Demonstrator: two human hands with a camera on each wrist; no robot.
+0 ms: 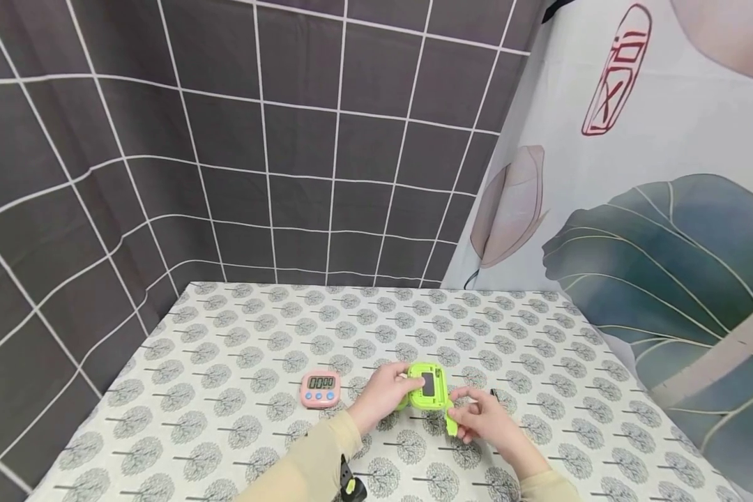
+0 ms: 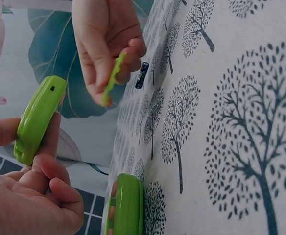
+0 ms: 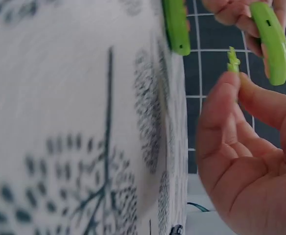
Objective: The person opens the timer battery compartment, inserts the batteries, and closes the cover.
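My left hand (image 1: 385,394) holds a lime-green digital timer (image 1: 438,399) with its back turned up. A dark rectangle shows on that back, and the thumb lies over its near side. Just to the right, my right hand (image 1: 483,418) pinches a thin lime-green battery cover (image 1: 452,422) between thumb and fingers, apart from the timer in the left wrist view. A dark battery (image 2: 142,75) lies on the table beyond the right hand. A second green timer (image 2: 128,205) rests on the tablecloth by the left hand, mostly hidden in the head view.
Left of the hands, a pink timer (image 1: 321,389) with blue buttons lies face up, reading 00:00. A small black object (image 1: 353,486) is beside the left sleeve. The table has a tree-print cloth (image 1: 238,432); a dark gridded curtain (image 1: 301,139) hangs behind it.
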